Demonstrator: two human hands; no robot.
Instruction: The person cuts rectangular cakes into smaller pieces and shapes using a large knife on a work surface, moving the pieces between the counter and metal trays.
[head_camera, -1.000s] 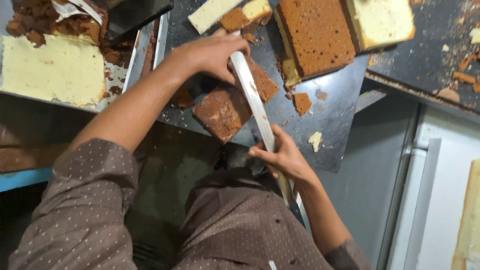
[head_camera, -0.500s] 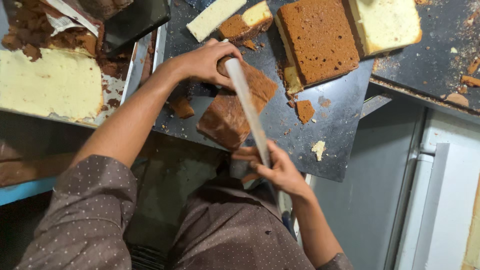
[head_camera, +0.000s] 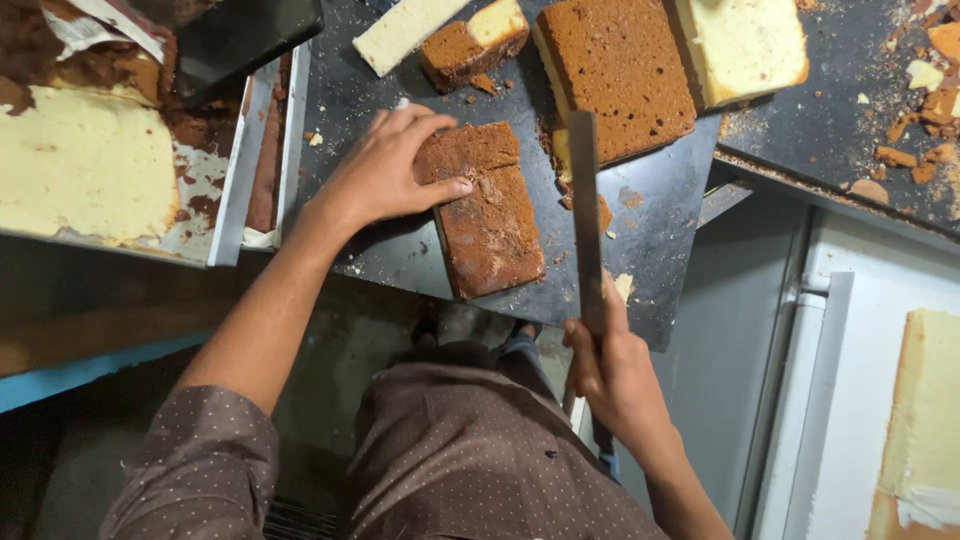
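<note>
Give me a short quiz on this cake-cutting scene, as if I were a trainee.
1. True or false: the left hand rests on the brown cake slab.
2. What does the right hand hold?
A. a spoon
B. a long knife
C. a brush
3. Fill in: the cake slab lies on a dark ____.

Key: 1 true. 2 B. 3 board.
</note>
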